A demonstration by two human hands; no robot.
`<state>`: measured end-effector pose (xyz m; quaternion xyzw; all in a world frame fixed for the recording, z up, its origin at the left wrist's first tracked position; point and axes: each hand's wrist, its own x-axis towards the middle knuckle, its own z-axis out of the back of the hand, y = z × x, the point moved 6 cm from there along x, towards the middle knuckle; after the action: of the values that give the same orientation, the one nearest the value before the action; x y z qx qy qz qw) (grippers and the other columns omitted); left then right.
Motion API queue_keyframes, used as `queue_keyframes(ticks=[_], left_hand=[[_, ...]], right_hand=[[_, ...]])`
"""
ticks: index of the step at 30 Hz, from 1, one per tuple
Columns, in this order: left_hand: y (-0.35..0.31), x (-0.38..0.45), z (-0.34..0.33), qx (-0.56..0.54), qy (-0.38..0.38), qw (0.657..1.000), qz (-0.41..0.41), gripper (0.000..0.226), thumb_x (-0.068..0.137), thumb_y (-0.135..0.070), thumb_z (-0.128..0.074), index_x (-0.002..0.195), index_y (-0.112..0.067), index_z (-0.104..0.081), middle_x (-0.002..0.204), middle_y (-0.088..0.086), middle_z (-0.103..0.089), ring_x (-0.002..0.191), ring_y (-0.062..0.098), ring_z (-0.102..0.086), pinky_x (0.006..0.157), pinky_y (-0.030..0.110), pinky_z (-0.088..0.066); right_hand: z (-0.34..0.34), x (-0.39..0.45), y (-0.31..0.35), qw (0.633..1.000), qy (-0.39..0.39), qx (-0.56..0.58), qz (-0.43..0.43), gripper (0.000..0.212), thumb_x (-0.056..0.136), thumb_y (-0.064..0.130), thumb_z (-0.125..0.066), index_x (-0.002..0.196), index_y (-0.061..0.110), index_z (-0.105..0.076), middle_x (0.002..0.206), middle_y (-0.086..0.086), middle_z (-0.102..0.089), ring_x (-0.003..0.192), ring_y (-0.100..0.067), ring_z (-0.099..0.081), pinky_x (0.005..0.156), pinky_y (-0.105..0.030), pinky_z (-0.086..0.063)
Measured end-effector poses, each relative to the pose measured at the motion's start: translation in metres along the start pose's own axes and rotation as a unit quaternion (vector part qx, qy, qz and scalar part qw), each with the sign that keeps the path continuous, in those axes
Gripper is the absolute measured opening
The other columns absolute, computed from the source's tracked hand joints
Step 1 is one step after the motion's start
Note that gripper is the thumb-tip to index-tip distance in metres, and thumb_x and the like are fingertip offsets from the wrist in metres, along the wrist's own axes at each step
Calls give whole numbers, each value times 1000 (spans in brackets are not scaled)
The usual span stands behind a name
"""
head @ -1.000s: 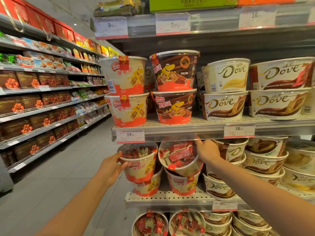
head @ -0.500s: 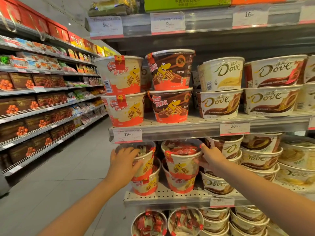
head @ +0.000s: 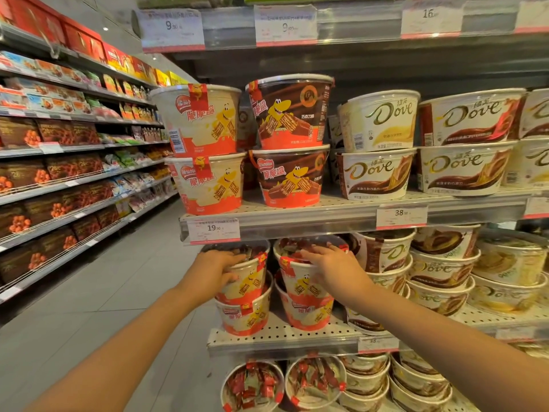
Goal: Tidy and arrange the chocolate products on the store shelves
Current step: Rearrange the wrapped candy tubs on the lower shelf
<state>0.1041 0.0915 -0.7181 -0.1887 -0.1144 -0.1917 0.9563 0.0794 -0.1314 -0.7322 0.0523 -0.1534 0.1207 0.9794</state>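
The shelf edge with the 19.90 price tag (head: 214, 230) is hanging close over the two stacked wafer tub piles (head: 306, 295), leaving only a thin slot above their lids. Below that tag, a narrow gap is running between the piles. Right of it, Dove tubs (head: 386, 257) are crowding tight. Left of it, the aisle floor (head: 113, 281) is lying open.

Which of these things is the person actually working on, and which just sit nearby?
In use:
left hand on the left wafer tub
right hand on the right wafer tub

Nearby only:
Dove tubs
brown tubs
price tag
far aisle boxes
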Motion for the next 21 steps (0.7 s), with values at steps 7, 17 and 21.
queue_keyframes(ticks=[7,17,21], left_hand=[[10,8,-2,-130,-7,991,41,41,85,5,-57,120,-16,-62,136,4,-51,129,27,-42,102,42,-42],[5,-5,9,-140,-17,990,22,34,88,-1,-57,118,-15,-63,130,7,-56,126,24,-46,100,34,-41],[5,-9,11,-135,-21,990,16,35,87,1,-57,120,-12,-61,129,8,-57,126,22,-45,96,25,-38]], right_hand=[[6,8,-14,993,-30,111,37,43,94,16,-50,136,22,-46,145,-4,-41,136,-22,-35,113,-33,-26],[-2,14,-16,987,-45,153,32,39,93,11,-50,132,16,-51,138,-6,-50,134,-21,-39,112,-31,-27],[4,12,-16,984,-43,168,49,38,92,10,-53,130,13,-53,134,-7,-54,130,-19,-43,109,-28,-30]])
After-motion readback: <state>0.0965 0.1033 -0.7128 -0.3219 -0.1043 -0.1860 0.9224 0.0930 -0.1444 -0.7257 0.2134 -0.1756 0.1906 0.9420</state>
